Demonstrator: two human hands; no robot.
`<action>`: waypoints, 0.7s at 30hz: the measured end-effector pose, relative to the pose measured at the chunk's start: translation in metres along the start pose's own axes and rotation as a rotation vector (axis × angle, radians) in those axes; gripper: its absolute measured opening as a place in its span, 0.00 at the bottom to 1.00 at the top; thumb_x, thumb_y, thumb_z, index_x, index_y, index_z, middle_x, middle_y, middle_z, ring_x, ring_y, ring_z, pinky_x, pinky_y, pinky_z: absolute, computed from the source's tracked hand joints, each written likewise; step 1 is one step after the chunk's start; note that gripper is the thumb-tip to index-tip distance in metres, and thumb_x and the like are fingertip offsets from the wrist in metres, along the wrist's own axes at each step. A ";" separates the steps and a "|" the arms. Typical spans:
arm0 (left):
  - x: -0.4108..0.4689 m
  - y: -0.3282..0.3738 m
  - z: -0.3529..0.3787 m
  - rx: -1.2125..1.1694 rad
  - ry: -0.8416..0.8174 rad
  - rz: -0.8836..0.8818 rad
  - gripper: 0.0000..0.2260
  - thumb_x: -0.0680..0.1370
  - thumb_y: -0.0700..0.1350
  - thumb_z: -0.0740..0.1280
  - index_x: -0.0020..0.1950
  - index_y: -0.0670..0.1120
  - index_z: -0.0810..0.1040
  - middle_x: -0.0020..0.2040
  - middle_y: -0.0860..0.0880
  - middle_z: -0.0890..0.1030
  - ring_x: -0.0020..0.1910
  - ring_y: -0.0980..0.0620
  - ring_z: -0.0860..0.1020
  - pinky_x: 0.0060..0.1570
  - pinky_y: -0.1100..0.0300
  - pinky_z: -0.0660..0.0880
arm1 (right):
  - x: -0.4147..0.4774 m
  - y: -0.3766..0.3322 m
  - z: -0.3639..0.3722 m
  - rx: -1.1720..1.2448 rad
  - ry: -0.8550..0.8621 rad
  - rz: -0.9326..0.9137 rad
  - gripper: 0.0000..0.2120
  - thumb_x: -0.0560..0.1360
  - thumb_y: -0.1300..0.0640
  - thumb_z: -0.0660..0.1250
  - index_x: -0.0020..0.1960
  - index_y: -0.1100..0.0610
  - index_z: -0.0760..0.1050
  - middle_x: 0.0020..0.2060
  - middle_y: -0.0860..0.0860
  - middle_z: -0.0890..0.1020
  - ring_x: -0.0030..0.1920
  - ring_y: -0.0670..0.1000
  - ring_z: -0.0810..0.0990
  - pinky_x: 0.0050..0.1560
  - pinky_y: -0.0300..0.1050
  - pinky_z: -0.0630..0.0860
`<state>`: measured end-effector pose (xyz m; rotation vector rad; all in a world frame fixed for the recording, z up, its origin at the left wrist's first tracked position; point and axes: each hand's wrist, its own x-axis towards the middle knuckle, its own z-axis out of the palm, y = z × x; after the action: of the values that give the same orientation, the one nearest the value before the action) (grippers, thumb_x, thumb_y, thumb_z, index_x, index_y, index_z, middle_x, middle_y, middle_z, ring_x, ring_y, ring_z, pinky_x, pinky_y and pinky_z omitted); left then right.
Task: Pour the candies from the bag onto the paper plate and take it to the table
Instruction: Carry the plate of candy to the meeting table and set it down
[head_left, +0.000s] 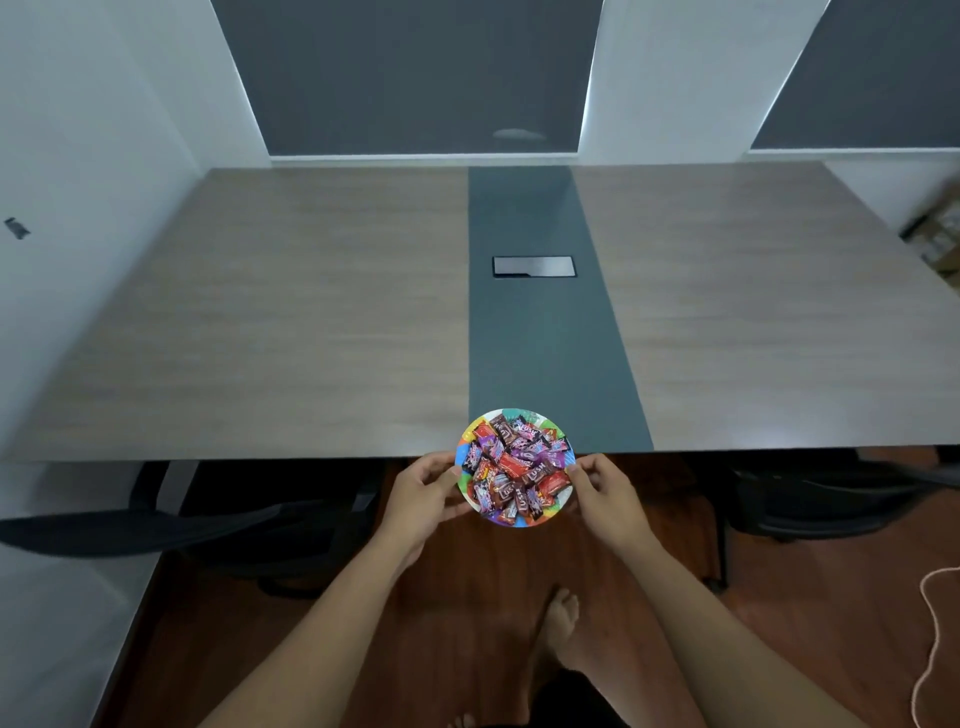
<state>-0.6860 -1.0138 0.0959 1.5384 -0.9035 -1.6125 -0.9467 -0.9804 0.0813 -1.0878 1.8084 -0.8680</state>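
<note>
A colourful paper plate (540, 418) heaped with several red, purple and brown wrapped candies (517, 467) is held in the air at the near edge of a long wooden table (291, 322). Its far half hangs over the table's dark centre strip (545, 353), its near half over the floor. My left hand (423, 493) grips the plate's left rim and my right hand (605, 491) grips its right rim. No candy bag is in view.
A metal cable hatch (533, 266) sits in the centre strip. Dark office chairs (218, 519) (810, 499) are tucked under the table on both sides. My bare foot (561, 629) stands on the wooden floor. A cord (932, 634) lies at right.
</note>
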 end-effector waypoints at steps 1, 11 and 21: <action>0.012 0.005 0.007 0.003 0.009 -0.006 0.09 0.86 0.40 0.67 0.62 0.47 0.85 0.59 0.45 0.89 0.57 0.46 0.89 0.52 0.49 0.88 | 0.016 -0.003 -0.004 -0.004 -0.003 -0.001 0.10 0.86 0.51 0.67 0.50 0.56 0.79 0.40 0.52 0.89 0.37 0.52 0.89 0.48 0.63 0.87; 0.112 0.070 0.088 0.030 0.084 -0.007 0.07 0.86 0.43 0.68 0.60 0.48 0.85 0.59 0.43 0.87 0.55 0.45 0.89 0.50 0.50 0.88 | 0.159 -0.036 -0.062 0.066 -0.086 0.036 0.13 0.87 0.51 0.66 0.52 0.61 0.77 0.44 0.58 0.89 0.43 0.62 0.90 0.52 0.64 0.88; 0.211 0.118 0.135 0.002 0.106 -0.056 0.07 0.86 0.40 0.68 0.60 0.47 0.85 0.58 0.43 0.88 0.52 0.45 0.88 0.56 0.43 0.87 | 0.272 -0.058 -0.090 0.015 -0.113 0.043 0.11 0.87 0.51 0.65 0.53 0.59 0.77 0.43 0.55 0.88 0.38 0.54 0.90 0.49 0.57 0.89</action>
<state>-0.8233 -1.2540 0.0999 1.6473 -0.8114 -1.5540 -1.0837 -1.2383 0.0862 -1.0640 1.7231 -0.7782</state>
